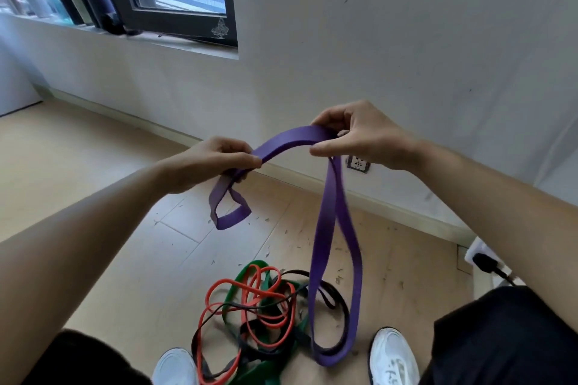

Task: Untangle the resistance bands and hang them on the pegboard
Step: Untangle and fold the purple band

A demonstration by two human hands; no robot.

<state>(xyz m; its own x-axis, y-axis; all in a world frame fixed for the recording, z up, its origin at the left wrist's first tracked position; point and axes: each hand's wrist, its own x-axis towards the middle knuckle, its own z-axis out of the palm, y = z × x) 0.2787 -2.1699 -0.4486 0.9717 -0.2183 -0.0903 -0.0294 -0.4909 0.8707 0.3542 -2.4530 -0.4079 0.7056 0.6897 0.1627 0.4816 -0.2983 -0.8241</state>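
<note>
Obs: purple band is held up in the air between both hands, above the floor
- Left hand grips the band with fingers curled over it; a short loop hangs below this hand and looks crossed on itself
- Right hand pinches the band between thumb and fingers; a long doubled loop drops from here to the floor
- The bottom of the long loop lies between the left shoe and the right shoe, touching the heap on its right side
- Heap: red band, green band and black band, knotted together on the floor
- Pegboard is not in view

Risks, judged from this state:
1. The long loop passes in front of the black band near the heap. Cannot tell whether it threads through or only lies over it. If threaded, raising the hands would drag the heap up and tighten it
2. A hard pull against such a snag would load the elastic; a slip from the right-hand pinch could whip the band back
3. The cross under the left hand may persist, so the band would hang twisted on a peg
4. The loop end sits close to the right shoe; a step onto it would pin the band mid-lift

Note: lift slowly and watch the black band for any movement
</note>
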